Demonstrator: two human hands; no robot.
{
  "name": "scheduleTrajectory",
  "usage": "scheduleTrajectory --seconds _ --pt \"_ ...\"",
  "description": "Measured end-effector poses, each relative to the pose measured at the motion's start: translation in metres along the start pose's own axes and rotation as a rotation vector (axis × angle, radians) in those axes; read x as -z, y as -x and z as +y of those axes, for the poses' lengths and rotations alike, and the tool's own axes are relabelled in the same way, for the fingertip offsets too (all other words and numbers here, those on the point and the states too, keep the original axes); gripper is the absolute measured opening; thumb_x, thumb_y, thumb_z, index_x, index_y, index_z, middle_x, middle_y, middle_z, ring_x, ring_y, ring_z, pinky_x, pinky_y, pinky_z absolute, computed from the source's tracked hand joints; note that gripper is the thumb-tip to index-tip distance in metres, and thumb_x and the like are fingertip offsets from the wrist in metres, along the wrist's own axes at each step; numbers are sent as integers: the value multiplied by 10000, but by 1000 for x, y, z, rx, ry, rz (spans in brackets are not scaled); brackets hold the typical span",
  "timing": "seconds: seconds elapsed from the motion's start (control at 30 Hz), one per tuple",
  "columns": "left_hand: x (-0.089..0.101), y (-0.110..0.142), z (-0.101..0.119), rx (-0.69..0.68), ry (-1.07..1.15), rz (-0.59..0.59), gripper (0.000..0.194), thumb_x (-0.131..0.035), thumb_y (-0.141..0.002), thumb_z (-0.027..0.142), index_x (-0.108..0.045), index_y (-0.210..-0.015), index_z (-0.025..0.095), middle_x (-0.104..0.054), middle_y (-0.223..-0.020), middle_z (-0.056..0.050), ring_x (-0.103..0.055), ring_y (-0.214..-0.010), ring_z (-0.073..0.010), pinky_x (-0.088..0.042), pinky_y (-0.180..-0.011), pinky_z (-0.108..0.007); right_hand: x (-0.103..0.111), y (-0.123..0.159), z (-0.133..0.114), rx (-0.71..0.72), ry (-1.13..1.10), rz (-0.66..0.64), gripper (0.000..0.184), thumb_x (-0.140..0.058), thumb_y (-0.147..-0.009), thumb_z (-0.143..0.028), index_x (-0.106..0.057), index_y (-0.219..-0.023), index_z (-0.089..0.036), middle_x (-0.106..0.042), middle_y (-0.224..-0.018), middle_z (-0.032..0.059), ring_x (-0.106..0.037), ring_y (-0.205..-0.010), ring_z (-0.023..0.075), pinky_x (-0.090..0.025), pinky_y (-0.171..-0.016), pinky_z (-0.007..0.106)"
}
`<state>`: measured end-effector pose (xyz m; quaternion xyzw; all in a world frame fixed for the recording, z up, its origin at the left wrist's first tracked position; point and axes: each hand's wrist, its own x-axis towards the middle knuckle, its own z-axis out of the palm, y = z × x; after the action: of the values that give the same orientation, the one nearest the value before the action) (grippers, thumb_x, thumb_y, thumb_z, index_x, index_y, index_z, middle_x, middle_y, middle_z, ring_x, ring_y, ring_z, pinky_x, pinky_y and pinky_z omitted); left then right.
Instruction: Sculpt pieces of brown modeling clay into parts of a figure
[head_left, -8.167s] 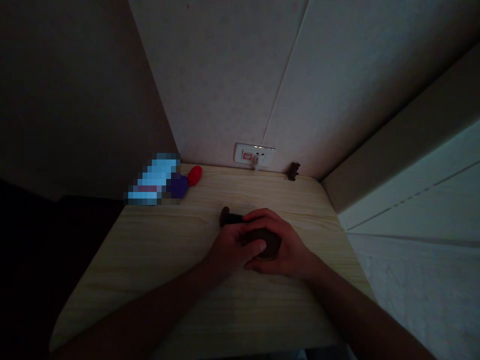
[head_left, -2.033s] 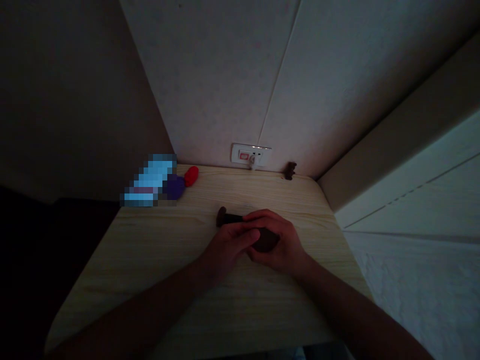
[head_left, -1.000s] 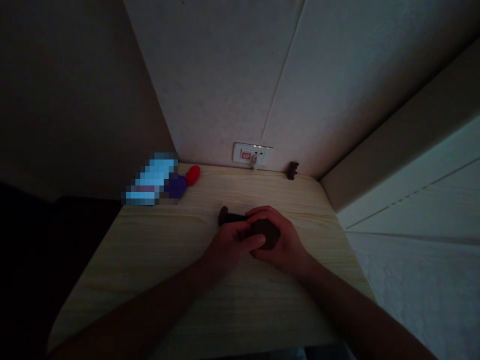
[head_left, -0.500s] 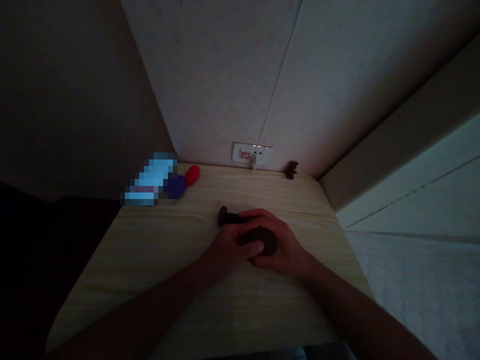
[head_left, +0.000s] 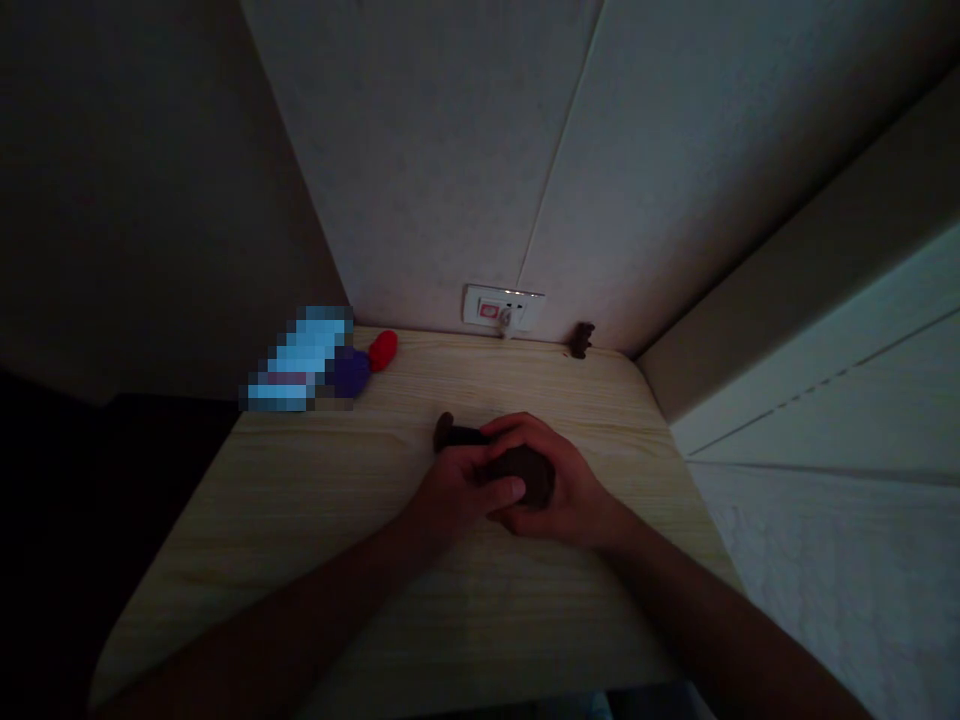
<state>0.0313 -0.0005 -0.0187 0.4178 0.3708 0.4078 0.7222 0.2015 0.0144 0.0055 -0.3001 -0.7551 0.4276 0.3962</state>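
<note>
A dark brown rounded lump (head_left: pixel 531 472), which looks like modelling clay, sits between my two hands above the table. My left hand (head_left: pixel 469 490) is closed on its left side, thumb pressed on the top. My right hand (head_left: pixel 570 485) curls round the right and far sides, its fingers meeting those of my left. Beyond my left fingers a black piece (head_left: pixel 469 437) with a brown, knob-like end (head_left: pixel 444 430) sticks out to the left. Whether it joins the lump is hidden by my fingers.
On the pale wooden table (head_left: pixel 315 560), a red lump (head_left: pixel 383 351) and a purple one (head_left: pixel 351 372) lie by a blurred-out bright screen (head_left: pixel 300 360) at the back left. A small dark brown figure (head_left: pixel 582 340) stands by the wall, right of a socket (head_left: pixel 502 308).
My hands stay round the brown lump and have shifted only slightly. My right fingers sit a touch higher, and the view has moved a little. Other things lie as before.
</note>
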Motion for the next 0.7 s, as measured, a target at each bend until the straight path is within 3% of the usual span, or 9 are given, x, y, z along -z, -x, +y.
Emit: scheduleTrajectory --seconds 0.2,0.33,0.47,0.7 --pt "0 0 2 -19 -42 -97 243 -814 -647 319 -711 -758 128 -655 -673 -7 -586 -615 -147 -443 -603 -259 2 0 1 -37 -61 -74 472 -887 -628 -261 -626 -1020 -232 -587 -1330 117 -617 -1192 288 -514 -1005 447" --pt "1 1 0 -47 -63 -71 216 -802 -671 305 -705 -751 130 -639 -675 6 -577 -630 -142 -421 -593 -250 0 0 2 30 -26 -101 475 -892 -639 -260 -687 -1067 -230 -614 -1322 115 -620 -1214 295 -501 -1022 440" --pt "1 1 -1 -26 -92 -54 209 -788 -702 302 -729 -766 113 -667 -693 -9 -589 -648 -142 -434 -631 -256 -2 0 2 14 -40 -40 355 -862 -668 -247 -703 -985 -228 -654 -1280 103 -661 -1144 277 -514 -990 431" --pt "-2 0 2 15 -24 -80 262 -835 -672 335 -756 -796 117 -694 -714 -19 -604 -652 -151 -447 -643 -260 -7 3 6 18 -3 98 333 -849 -689 -311 -671 -960 -236 -706 -1126 84 -683 -1006 250 -538 -901 398"
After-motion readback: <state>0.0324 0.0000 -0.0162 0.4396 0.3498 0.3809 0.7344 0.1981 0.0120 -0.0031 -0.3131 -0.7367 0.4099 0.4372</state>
